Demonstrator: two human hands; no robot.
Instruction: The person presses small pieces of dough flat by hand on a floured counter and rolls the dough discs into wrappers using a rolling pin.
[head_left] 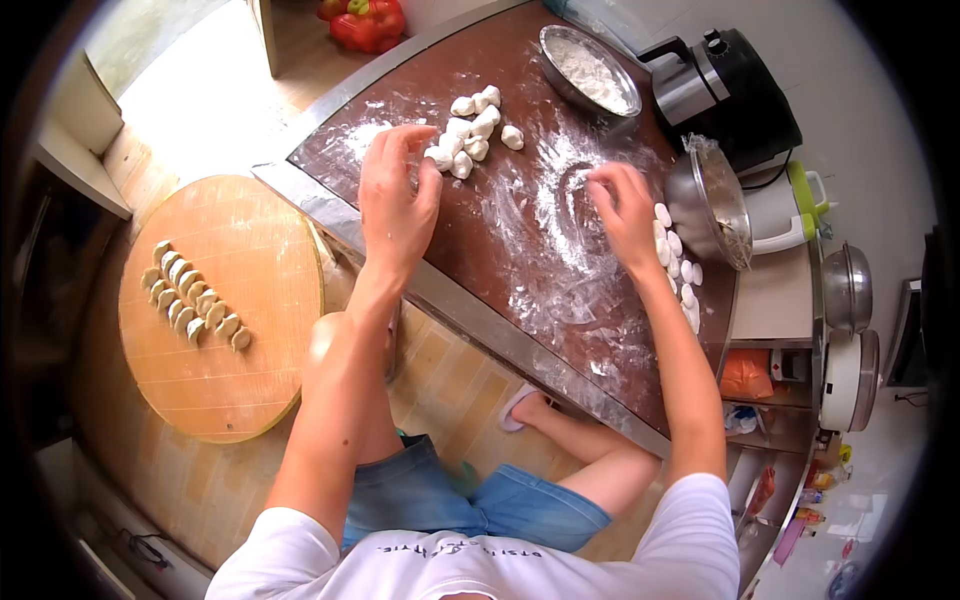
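Beside the pile of white dough pieces (478, 125), my left hand (398, 200) is held with its fingers curved and apart, the thumb and fingertips close to the nearest piece. My right hand (622, 215) is over the floured part of the brown table (480, 240), its fingers bent toward the thumb; whether anything small is between them cannot be made out. Flattened white dough pieces (674, 243) lie just right of that hand, next to a metal bowl (705, 205) with plastic film on it. A metal bowl of flour (590, 72) stands at the table's far side.
On the left, a round wooden board (220, 370) carries rows of shaped dumplings (195, 297). A black and silver appliance (725, 95) stands at the back right, near a white and green one (795, 205). A metal edge (530, 350) runs along the table's near side.
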